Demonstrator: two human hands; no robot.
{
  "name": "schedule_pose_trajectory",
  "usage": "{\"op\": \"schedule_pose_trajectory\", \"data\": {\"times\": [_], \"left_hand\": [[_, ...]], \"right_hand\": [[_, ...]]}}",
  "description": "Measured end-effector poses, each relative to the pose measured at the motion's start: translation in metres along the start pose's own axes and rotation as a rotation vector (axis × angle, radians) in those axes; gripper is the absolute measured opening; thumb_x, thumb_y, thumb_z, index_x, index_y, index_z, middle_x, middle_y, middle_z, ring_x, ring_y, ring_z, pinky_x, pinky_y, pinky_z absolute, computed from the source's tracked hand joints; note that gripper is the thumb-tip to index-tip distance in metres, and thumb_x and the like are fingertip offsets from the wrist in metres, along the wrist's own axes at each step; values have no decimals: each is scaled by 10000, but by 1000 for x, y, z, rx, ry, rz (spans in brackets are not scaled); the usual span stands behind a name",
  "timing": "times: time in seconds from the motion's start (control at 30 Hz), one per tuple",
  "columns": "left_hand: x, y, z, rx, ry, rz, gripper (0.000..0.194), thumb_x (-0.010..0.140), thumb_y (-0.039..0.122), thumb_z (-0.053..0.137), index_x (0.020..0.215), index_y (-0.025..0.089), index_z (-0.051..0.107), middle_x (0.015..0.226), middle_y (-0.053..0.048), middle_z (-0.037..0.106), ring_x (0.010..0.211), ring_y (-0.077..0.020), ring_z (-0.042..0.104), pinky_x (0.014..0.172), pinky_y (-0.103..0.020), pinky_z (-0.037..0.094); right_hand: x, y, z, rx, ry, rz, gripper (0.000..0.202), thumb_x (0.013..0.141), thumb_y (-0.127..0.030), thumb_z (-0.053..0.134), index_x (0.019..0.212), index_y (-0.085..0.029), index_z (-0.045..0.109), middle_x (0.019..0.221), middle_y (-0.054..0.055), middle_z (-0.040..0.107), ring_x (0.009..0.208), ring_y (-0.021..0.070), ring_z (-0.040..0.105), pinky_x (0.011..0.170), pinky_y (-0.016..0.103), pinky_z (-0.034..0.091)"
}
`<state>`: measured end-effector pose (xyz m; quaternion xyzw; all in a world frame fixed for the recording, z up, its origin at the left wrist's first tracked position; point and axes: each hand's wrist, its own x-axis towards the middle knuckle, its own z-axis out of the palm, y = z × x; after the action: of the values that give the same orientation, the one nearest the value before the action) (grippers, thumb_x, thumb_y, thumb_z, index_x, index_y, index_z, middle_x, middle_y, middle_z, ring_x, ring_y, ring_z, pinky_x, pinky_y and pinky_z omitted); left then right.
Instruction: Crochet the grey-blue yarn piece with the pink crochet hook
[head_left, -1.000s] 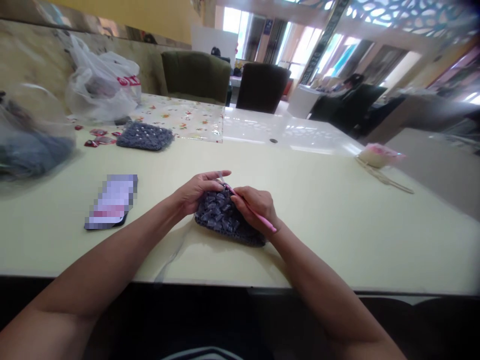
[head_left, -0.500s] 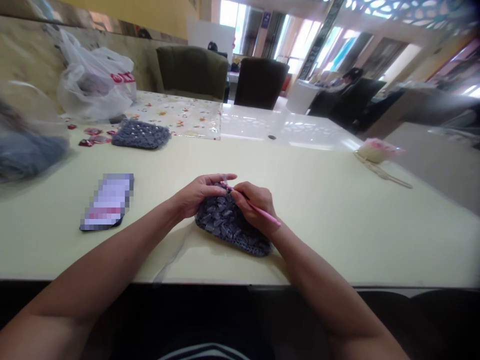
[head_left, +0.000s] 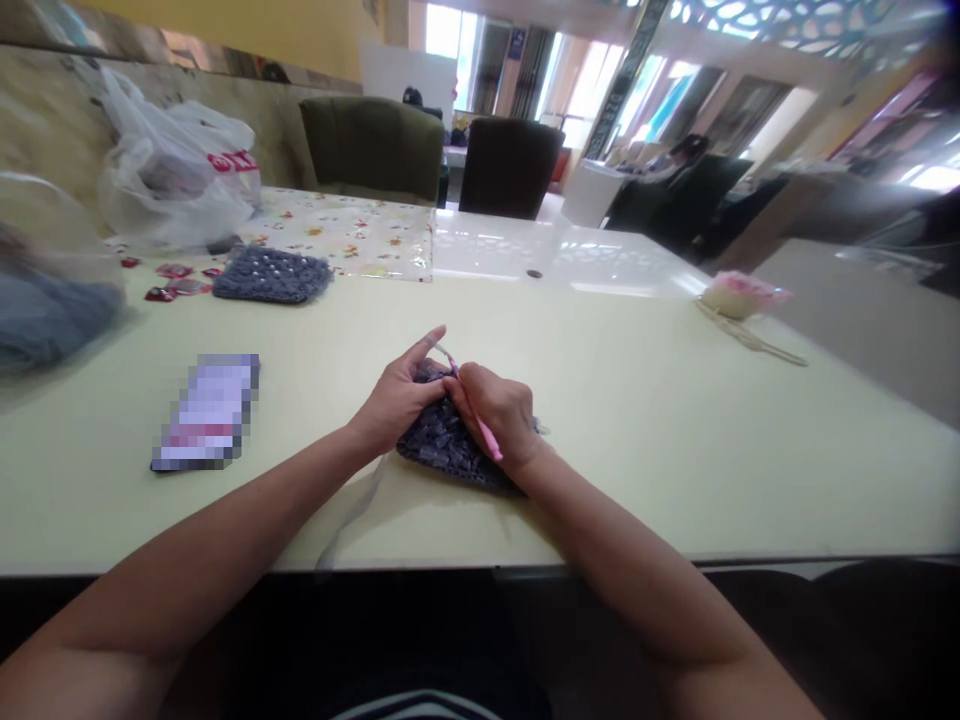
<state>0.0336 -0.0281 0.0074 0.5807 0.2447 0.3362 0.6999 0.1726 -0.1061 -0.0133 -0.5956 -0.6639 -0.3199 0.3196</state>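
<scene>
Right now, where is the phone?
In the head view, the phone lies on the pale table at the person's left, beyond the left forearm and nearer than the dark knitted piece.

a phone lies on the pale surface, well apart from a white plastic bag near small red packets; two chairs stand beyond.

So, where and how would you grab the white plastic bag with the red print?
I'd pinch the upright handle of the white plastic bag and come from above: it sticks up over the rounded, slack body, which would probably crumple if squeezed. The marbled wall rises behind, and small red packets lie in front.
</scene>
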Motion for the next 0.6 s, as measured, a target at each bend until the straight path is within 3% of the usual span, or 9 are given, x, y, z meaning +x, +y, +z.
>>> {"op": "schedule_pose_trajectory", "data": {"times": [0.1,0.23,0.37,0.47,0.6], "left_hand": [[-2,4,5,-142,4,-135,792,711,151,758,1457,187,493,823,16,649,746,-106,589,815,-261,455],[0,13,1,-299,-138,-322,783,654,76,736,1405,167,535,877,-25,697,780,-137,632,794,-267,474],[4,21,-11,-350,-235,-302,783,635,40,703,1391,159,537,837,-15,702,740,-120,627,776,-252,462],[7,25,-20,-330,-227,-267,803,625,43,678,1403,159,518,847,-21,708,733,-128,630,766,-263,464],[11,26,-28,-269,-225,-235,720,602,55,639,1317,138,601,810,-16,685,704,-124,612,735,-258,465]], "right_hand": [[0,-7,-1,-135,90,-18,334,1039,-324,427,741,-191,495,581,-28,540,487,96,408,519,274,215],[0,-4,-8,-32,158,-151,307,1034,-331,458,769,-188,512,578,-26,529,509,106,425,547,280,255],[1,8,-11,208,82,-188,245,1015,-364,494,851,-194,559,635,-5,588,553,112,488,579,268,330],[2,14,-12,352,-18,-118,204,1000,-308,489,842,-206,568,694,12,617,591,117,526,595,258,374],[5,13,-17,496,-41,-80,186,976,-238,488,819,-198,580,695,7,613,588,105,523,586,243,394]]}}
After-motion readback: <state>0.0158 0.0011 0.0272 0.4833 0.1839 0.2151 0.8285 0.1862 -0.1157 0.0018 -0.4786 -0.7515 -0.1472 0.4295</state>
